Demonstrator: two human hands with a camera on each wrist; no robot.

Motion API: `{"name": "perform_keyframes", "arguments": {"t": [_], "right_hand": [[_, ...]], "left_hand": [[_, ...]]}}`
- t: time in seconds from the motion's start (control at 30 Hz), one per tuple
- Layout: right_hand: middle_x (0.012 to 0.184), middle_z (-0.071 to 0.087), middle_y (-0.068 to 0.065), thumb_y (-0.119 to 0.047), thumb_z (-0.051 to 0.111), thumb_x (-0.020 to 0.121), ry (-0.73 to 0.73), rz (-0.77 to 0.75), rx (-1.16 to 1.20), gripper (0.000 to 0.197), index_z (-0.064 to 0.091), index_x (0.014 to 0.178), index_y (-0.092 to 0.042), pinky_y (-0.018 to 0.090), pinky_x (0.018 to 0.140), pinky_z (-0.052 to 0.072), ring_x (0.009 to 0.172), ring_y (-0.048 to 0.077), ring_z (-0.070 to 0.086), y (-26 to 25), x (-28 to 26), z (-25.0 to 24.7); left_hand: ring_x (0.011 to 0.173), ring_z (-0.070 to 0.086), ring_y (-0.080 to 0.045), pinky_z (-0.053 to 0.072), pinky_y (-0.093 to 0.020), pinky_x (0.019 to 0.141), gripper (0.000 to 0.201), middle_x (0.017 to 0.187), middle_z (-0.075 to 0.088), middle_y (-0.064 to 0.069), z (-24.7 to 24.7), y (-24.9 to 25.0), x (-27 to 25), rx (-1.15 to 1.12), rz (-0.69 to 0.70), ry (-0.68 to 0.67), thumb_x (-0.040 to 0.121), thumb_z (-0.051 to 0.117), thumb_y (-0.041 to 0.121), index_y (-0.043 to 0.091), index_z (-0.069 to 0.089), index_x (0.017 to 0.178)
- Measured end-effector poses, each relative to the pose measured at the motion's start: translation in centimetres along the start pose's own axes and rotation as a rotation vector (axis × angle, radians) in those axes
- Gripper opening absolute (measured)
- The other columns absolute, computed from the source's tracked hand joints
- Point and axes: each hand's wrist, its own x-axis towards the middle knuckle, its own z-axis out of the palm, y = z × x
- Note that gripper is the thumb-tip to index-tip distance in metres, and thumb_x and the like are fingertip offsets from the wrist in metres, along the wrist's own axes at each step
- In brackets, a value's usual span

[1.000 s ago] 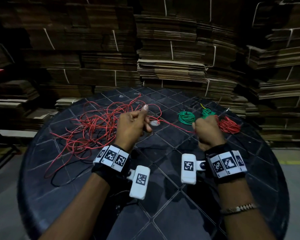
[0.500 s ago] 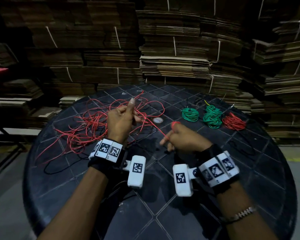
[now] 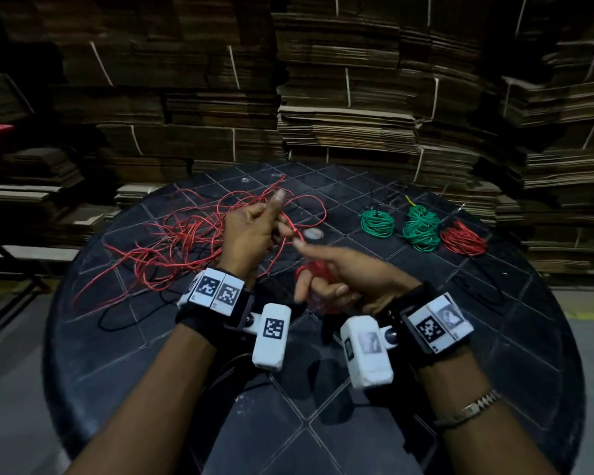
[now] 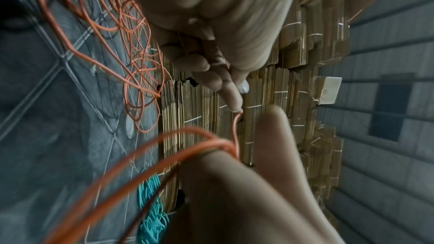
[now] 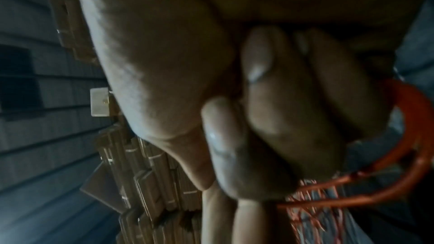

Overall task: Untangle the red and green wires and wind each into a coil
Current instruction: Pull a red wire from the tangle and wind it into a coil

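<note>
A loose tangle of red wire [image 3: 186, 238] sprawls over the left half of the round black table [image 3: 494, 354]. My left hand [image 3: 254, 231] is raised above it and pinches a strand of that red wire [image 4: 236, 127] between thumb and forefinger. My right hand [image 3: 340, 279] sits just right of it, fingers curled round a small red coil [image 3: 314, 272] that is partly wound; the loops show in the right wrist view as red coil [image 5: 411, 136]. The strand runs from the left fingers to this coil.
Two green coils [image 3: 377, 223] [image 3: 420, 229] and a finished red coil [image 3: 463, 238] lie at the table's far right. A small round disc [image 3: 313, 233] sits mid-table. A thin black cord [image 3: 124, 323] trails at the left front. Stacks of flattened cardboard [image 3: 340, 97] rise behind.
My right hand has swung left and nearer from beside the finished coils, now close under the left hand with the red coil. The left hand stays raised, holding the strand.
</note>
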Motion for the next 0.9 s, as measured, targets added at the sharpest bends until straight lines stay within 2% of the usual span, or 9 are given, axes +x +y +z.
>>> {"name": "perform_keyframes", "arguments": {"t": [0.1,0.23,0.33,0.4,0.53,0.63,0.73,0.83,0.9], "right_hand": [[0.035,0.024,-0.002,-0.057,0.036,0.103,0.042,-0.071,-0.058,0.073,0.068,0.067,-0.002,0.03,0.042,0.002,0.029,0.01,0.013,0.2,0.2,0.7],[0.035,0.025,-0.004,-0.055,0.038,0.103,0.145,-0.32,0.214,0.066,0.066,0.066,-0.007,0.017,0.035,0.003,0.026,0.007,0.014,-0.6,-0.7,-0.2],[0.04,0.02,-0.006,-0.049,0.038,0.106,0.169,-0.527,0.505,0.057,0.063,0.075,-0.008,0.018,0.033,0.006,0.03,0.008,0.009,-1.1,-1.8,-1.4],[0.046,0.019,-0.006,-0.043,0.04,0.108,0.18,-0.677,0.706,0.049,0.065,0.081,-0.011,0.022,0.034,0.01,0.033,0.008,0.011,-1.1,-2.7,-2.9],[0.052,0.041,-0.009,-0.037,0.032,0.112,0.066,-0.88,0.91,0.047,0.067,0.109,-0.006,0.02,0.039,0.024,0.038,0.005,0.035,-0.8,-3.9,-5.3],[0.071,0.057,-0.006,-0.026,0.036,0.111,0.19,-0.948,1.069,0.046,0.051,0.138,0.008,0.014,0.055,0.045,0.057,0.003,0.055,-0.7,-3.5,-5.8],[0.102,0.073,0.013,0.001,0.043,0.1,0.273,-1.042,1.245,0.05,0.036,0.147,0.015,0.02,0.076,0.059,0.091,0.018,0.074,-0.5,-3.5,-6.5],[0.133,0.064,0.024,0.016,0.042,0.087,0.361,-1.021,1.194,0.053,0.045,0.14,0.015,0.027,0.103,0.051,0.123,0.028,0.064,-0.5,-4.3,-7.0],[0.142,0.058,0.022,0.017,0.041,0.086,0.559,-0.959,1.032,0.052,0.047,0.138,0.014,0.028,0.108,0.048,0.129,0.024,0.06,-0.5,-4.5,-7.4]], "left_hand": [[0.048,0.055,-0.013,0.041,-0.02,0.048,0.042,0.058,0.066,-0.005,0.0,0.1,0.0,0.008,-0.051,-0.022,0.098,0.068,0.042,0.011,0.065,0.07],[0.046,0.052,-0.013,0.038,-0.02,0.047,0.04,0.055,0.064,-0.005,-0.6,0.4,0.0,0.02,-0.09,-0.048,0.095,0.072,0.041,0.013,0.066,0.067],[0.044,0.054,-0.011,0.04,-0.019,0.045,0.034,0.055,0.063,-0.007,-0.1,0.4,-0.6,0.072,-0.134,-0.125,0.091,0.078,0.034,0.013,0.064,0.068],[0.041,0.05,-0.011,0.038,-0.021,0.043,0.033,0.054,0.06,-0.005,-0.1,0.2,-0.5,0.075,-0.154,-0.081,0.088,0.082,0.029,0.015,0.06,0.068],[0.042,0.046,-0.016,0.033,-0.024,0.046,0.043,0.049,0.056,-0.006,0.0,0.4,-0.7,0.135,-0.159,-0.132,0.091,0.078,0.033,0.02,0.055,0.057],[0.042,0.05,-0.016,0.034,-0.026,0.049,0.042,0.05,0.059,-0.005,1.1,0.8,-1.5,0.187,-0.208,-0.233,0.096,0.072,0.036,0.017,0.055,0.063],[0.057,0.071,-0.022,0.043,-0.025,0.052,0.033,0.083,0.078,-0.01,1.5,0.9,-1.9,0.116,-0.322,-0.321,0.103,0.06,0.045,0.021,0.054,0.081],[0.078,0.078,-0.03,0.053,-0.029,0.056,0.029,0.115,0.077,-0.012,1.5,1.2,-2.0,0.053,-0.266,-0.362,0.106,0.053,0.045,0.021,0.047,0.089],[0.088,0.078,-0.033,0.054,-0.028,0.06,0.03,0.12,0.075,-0.011,1.7,1.5,-2.2,0.031,-0.181,-0.394,0.105,0.055,0.041,0.018,0.05,0.086]]}}
